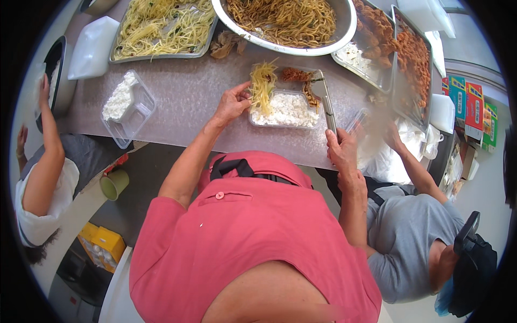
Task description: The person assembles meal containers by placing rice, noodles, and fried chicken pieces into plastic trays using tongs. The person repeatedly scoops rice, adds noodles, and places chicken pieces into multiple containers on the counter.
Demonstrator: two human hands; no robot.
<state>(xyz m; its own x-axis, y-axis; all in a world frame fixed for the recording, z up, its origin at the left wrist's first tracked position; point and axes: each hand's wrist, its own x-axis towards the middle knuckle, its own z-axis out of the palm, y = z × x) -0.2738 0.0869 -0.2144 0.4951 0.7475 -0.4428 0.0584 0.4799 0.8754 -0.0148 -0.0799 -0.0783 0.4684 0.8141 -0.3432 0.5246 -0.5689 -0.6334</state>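
Note:
In front of me on the metal table sits a clear plastic meal box [284, 126]. White rice [288, 109] fills its near part, pale shredded potato [263, 89] is heaped at its left and overhangs the rim, and reddish-brown fried food [298, 75] lies in the far part, with brown shreds at the right. My left hand [232, 104] grips the box's left edge, fingertips against the potato. My right hand [343, 152] is closed around metal tongs [328, 110], whose tips are over the box's right far corner, by the brown shreds. Whether the tips pinch food is unclear.
Beyond stand a tray of shredded potato [161, 32], a bowl of brown shreds [344, 24] and trays of fried pieces [413, 59]. Left is a rice-filled box [119, 102]. Co-workers stand at left [48, 167] and right [414, 237]; white plastic bags [396, 161] lie right.

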